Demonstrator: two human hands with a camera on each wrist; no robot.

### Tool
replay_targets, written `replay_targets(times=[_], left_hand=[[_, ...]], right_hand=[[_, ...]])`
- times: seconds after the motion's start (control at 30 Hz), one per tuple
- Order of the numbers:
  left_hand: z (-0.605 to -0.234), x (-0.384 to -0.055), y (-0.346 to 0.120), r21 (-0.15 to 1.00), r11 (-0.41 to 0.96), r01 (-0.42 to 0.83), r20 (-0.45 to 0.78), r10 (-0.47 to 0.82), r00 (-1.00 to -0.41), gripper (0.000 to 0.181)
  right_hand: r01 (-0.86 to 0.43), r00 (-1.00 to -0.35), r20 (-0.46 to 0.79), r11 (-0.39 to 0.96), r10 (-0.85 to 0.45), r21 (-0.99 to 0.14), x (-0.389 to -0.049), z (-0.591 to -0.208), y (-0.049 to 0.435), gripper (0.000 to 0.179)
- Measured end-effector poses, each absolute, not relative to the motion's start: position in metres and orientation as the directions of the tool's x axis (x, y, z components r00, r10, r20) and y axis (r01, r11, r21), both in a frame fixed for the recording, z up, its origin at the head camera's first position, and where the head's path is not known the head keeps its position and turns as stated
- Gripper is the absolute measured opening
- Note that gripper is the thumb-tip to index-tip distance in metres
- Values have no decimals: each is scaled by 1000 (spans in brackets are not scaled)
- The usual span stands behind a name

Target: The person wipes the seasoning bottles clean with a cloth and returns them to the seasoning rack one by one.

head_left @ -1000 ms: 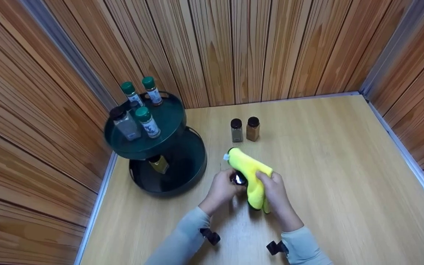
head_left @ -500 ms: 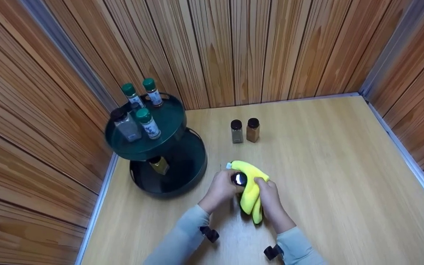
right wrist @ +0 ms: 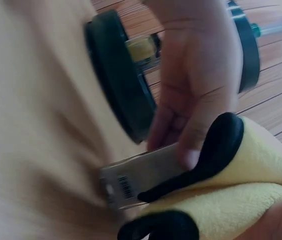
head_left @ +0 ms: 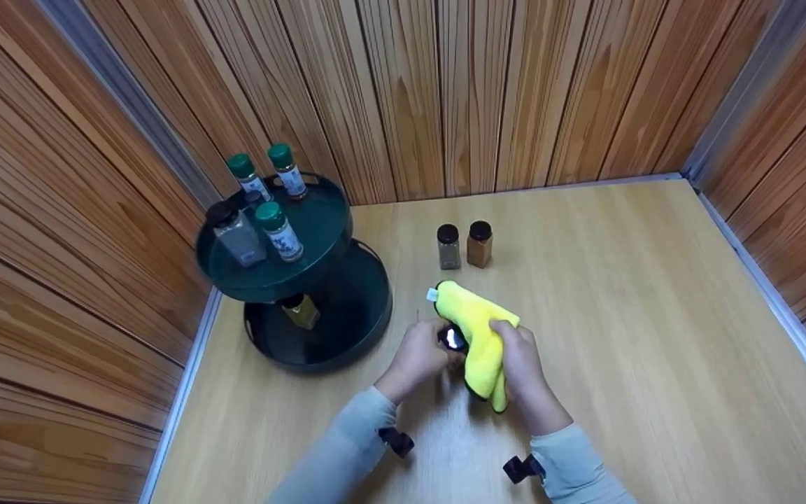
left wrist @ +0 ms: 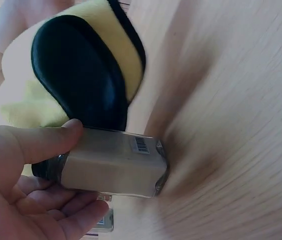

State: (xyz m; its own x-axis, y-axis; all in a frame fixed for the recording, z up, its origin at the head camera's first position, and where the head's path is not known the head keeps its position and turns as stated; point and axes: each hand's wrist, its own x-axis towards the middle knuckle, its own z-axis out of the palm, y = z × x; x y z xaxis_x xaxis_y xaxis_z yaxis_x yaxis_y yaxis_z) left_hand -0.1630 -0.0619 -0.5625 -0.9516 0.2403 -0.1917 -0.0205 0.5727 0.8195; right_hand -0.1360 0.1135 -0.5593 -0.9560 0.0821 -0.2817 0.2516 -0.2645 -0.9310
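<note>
My left hand (head_left: 418, 358) grips a spice jar (left wrist: 116, 162) near its dark cap; the jar is clear, square-sided and has a small barcode label. In the left wrist view thumb and fingers lie on opposite sides of it. My right hand (head_left: 523, 364) pinches a folded yellow cloth (head_left: 481, 329) with black edging and a white tag. The cloth lies against the jar's side, its dark underside (left wrist: 78, 70) facing the jar. From the head view the jar's body is mostly hidden; only its shiny cap (head_left: 453, 339) shows.
A two-tier dark green turntable rack (head_left: 319, 329) stands at left, several green- and black-capped jars on top and a yellowish jar (head_left: 300, 311) below. Behind the hands stand a grey jar (head_left: 448, 247) and a brown jar (head_left: 479, 245). Wood-panelled walls enclose the table (head_left: 655, 315).
My right hand drew the cloth down toward me half a second ago and has since moved it back up along the jar. The left hand keeps its grip on the jar in nearly the same place.
</note>
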Motion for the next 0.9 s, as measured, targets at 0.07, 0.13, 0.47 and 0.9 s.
replay_targets(times=[0.07,0.13,0.47,0.9], left_hand=[[-562,-163,-62,811,585,-21,-200,243,-949,39],[-562,-164,-61,804,594,-27,-209,239,-948,39],[-561,-165,-63,809,584,-69,-245,228,-942,37],[-563,-165,-61,789,613,39,-154,259,-953,33]], right_hand=[[285,-944,-312,-206,111,-936,-137,-569,112,24],[327,-930,-347,-161,122,-931,-138,-580,110,25],[317,-937,-337,-185,89,-930,-141,-557,110,26],[361,-919,-379,-150,109,-920,-144,-573,111,27]])
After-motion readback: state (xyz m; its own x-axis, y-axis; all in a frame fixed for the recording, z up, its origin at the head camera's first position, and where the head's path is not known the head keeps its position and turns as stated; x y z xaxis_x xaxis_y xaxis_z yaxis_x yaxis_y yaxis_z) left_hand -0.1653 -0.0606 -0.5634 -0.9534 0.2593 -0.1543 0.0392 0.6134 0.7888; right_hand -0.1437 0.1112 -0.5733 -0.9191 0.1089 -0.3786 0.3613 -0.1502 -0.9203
